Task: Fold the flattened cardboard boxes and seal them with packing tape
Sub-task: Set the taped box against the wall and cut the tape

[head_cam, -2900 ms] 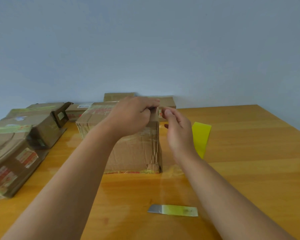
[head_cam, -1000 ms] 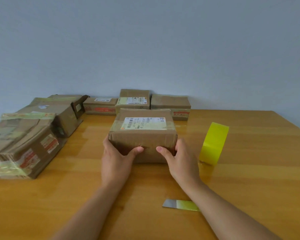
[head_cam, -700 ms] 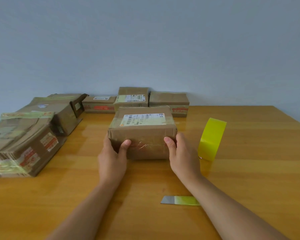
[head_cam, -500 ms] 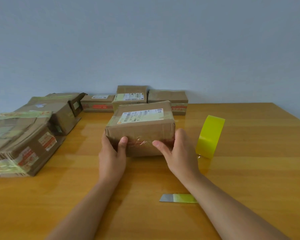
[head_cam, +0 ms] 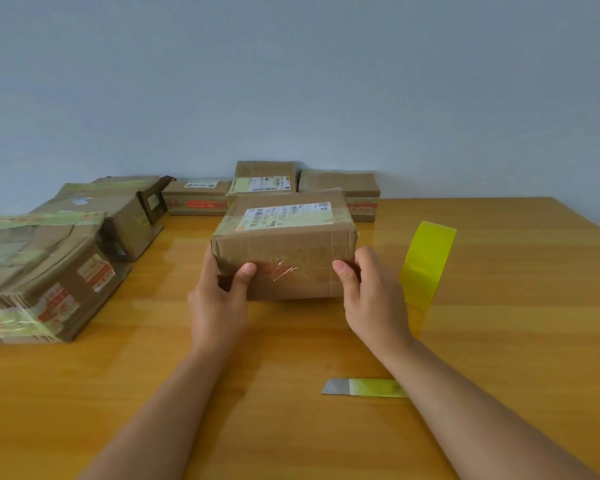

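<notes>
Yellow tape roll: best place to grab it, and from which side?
The yellow tape roll stands on edge, right of the held box. Likely best: come down from above with the right hand, thumb on one flat face, fingers on the other, pinching the upper rim. Its broad outer band faces the camera and its top is unobstructed.

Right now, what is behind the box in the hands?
Behind the box sit three more boxes against the wall. Their lower parts are partly hidden by it, so anything between cannot be seen.

white shipping label (head_cam: 286, 215) on held box (head_cam: 284, 251), barcodes and print too small to read
</notes>
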{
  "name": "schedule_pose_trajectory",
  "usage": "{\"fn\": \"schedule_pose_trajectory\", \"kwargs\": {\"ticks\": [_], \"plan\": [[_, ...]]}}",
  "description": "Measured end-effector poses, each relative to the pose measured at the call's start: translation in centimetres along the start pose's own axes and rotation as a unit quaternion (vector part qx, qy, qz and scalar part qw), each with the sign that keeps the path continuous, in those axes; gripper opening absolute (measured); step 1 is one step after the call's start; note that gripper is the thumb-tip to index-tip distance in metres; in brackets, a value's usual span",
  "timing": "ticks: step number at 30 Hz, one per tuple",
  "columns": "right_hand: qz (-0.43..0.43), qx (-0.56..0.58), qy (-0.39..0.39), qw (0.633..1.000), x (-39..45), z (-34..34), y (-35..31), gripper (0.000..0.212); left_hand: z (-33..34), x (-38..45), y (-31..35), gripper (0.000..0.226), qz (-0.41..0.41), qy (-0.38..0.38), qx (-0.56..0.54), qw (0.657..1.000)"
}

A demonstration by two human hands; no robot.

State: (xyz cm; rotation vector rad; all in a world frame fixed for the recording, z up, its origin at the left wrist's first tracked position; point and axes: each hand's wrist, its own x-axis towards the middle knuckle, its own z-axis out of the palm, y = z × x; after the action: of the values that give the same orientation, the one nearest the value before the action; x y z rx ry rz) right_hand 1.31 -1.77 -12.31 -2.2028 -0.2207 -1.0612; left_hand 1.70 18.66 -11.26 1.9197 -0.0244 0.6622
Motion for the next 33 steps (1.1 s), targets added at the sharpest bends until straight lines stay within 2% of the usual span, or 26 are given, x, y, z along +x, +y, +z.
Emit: {"fn": "schedule_pose_trajectory", "kwargs": {"ticks": [4,6,10,13,17,19,21,23,26,29,31,33], "plan": [[0.027,0.064,0.009,0.998,0.1,-0.6,-0.7,0.033,-0.2,0.2,-0.5,0.054,0.035,-0.013,-0.078,0.996],[0.063,0.083,0.016,0.994,-0.1,-0.8,-1.1,0.031,-0.1,0.1,-0.6,0.046,0.051,-0.003,-0.069,0.996],[0.06,0.066,0.052,0.995,-0.2,-1.0,-1.6,0.02,0.2,-0.2,-0.2,0.026,0.056,0.038,-0.036,0.997],[0.05,0.086,0.077,0.992,0.1,-1.7,-2.5,0.022,0.0,-0.3,1.0,0.035,0.074,0.065,-0.035,0.995],[0.07,0.15,0.07,0.984,0.9,-2.9,-4.1,0.031,-0.9,0.1,3.1,0.046,0.128,0.089,-0.018,0.988],[0.113,0.207,0.068,0.969,1.8,-4.0,-4.7,0.033,-1.0,0.4,4.4,0.051,0.143,0.086,-0.022,0.986],[0.15,0.264,0.081,0.949,2.7,-5.6,-5.2,0.018,-0.9,0.8,6.1,0.054,0.155,0.082,-0.034,0.984],[0.165,0.294,0.098,0.936,3.6,-7.5,-5.5,0.01,-0.4,1.4,7.7,0.049,0.174,0.084,-0.049,0.98],[0.2,0.311,0.107,0.923,5.1,-10.8,-5.6,0.011,1.3,2.4,9.9,0.042,0.186,0.079,-0.078,0.976],[0.252,0.396,0.092,0.878,6.7,-14.4,-4.6,0.009,3.2,3.0,12.3,0.047,0.212,0.059,-0.12,0.968],[0.268,0.453,0.058,0.848,7.7,-16.6,-3.5,0.022,4.5,3.0,13.9,0.048,0.236,0.037,-0.139,0.961],[0.271,0.462,0.01,0.844,8.6,-18.5,-2.4,0.031,6.0,2.7,15.1,0.047,0.263,-0.004,-0.158,0.952]]}}
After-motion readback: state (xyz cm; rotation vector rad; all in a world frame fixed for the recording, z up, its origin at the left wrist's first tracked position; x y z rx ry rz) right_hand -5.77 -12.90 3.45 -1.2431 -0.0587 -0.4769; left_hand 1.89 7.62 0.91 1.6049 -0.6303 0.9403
